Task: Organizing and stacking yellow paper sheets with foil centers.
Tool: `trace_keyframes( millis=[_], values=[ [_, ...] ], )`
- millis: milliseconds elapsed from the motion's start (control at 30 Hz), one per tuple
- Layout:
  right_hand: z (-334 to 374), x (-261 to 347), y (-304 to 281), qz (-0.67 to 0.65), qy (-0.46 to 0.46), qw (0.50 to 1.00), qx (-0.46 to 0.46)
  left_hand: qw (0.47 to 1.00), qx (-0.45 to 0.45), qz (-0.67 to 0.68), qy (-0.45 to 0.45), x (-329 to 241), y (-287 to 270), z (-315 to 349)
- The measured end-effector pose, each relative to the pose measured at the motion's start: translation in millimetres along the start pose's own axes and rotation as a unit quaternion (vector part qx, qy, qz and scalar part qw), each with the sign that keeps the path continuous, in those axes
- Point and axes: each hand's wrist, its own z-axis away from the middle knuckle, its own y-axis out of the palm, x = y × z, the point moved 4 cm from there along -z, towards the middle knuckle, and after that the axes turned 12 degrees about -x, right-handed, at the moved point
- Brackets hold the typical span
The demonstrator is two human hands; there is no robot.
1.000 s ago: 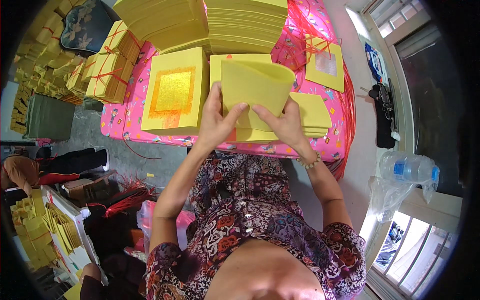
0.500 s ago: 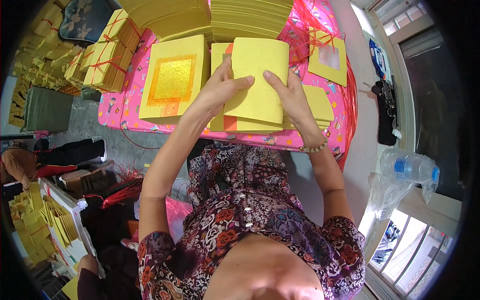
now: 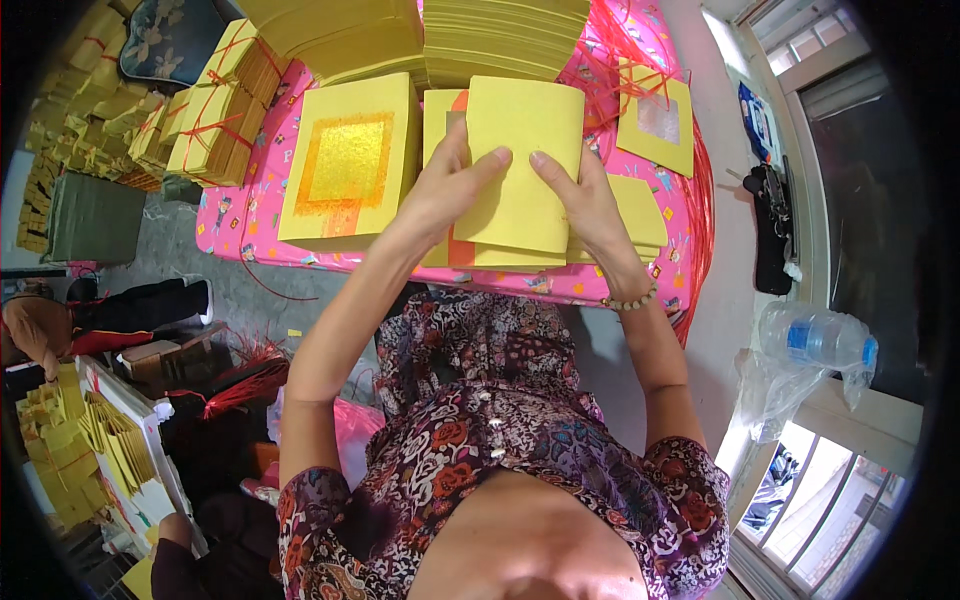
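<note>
Fingers of my left hand [image 3: 447,188] and right hand [image 3: 592,205] hold a folded, matte yellow paper sheet [image 3: 525,205] between them, thumbs on the near face, other fingers mostly hidden behind its side edges; one second ago its top bowed open in a rounded loop, now it lies nearly flat; I judge this fold well closed, though the back is out of view. Since half a second ago, little change.

Sheet position: over a yellow paper stack with an orange-red strip [image 3: 461,250], at the near edge of the pink, cartoon-printed surface [image 3: 225,225]; right of a thick yellow paper block with an orange-framed gold square [image 3: 345,160].

Pose: both forearms reach forward and converge; thumb tips point inward, apart; beaded bracelet [image 3: 632,300] on my right wrist.
</note>
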Motion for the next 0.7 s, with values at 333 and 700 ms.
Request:
trace_keyframes(
  millis=[333, 700],
  values=[
    [15.1, 15.5, -3.3, 0.006, -0.057, 0.998, 0.037, 0.99, -0.025, 0.029, 0.137, 0.5, 9.5, 23.3],
    [21.6, 27.4, -8.6, -0.024, -0.073, 0.997, 0.011, 0.988, -0.014, 0.038, 0.148, -5.7, 12.3, 33.1]
  ],
)
